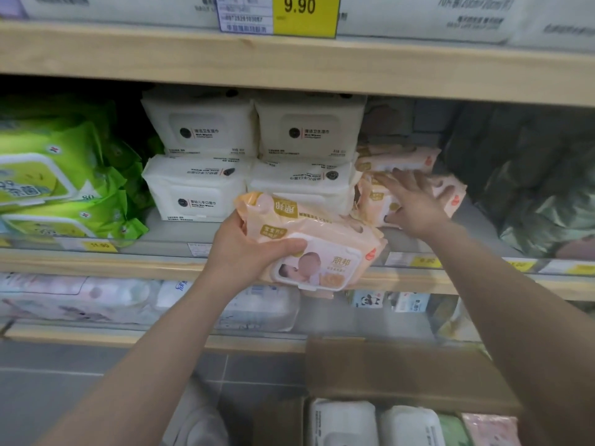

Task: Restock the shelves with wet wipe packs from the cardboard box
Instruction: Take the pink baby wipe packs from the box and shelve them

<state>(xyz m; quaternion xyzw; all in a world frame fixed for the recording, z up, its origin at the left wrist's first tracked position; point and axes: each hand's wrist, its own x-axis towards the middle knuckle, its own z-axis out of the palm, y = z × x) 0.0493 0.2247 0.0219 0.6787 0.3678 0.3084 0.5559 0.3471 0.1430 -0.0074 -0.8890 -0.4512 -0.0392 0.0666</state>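
At the bottom right of the frame the cardboard box (402, 368) stands open on the grey tiled floor, its brown flaps matte and stiff, with several soft, rounded wipe packs (376, 423) in white, green and pink inside, so the restocking looks well short of finished. Above it, at centre frame, the left hand (244, 249) grips a peach wet wipe pack (315, 239), thumb curled over its face and fingers underneath; the film is glossy and crinkled, with a hard white flip lid, and the pack hangs in front of the shelf edge, not yet placed. Right of centre, the right hand (415, 201) lies with fingers spread flat on the peach packs already on the shelf (399, 159), pressing rather than grasping, likely making room. Beside them stand plump matte white packs (251, 149), and at far left shiny green packs (58, 175), all under a pale wooden shelf board (289, 66).
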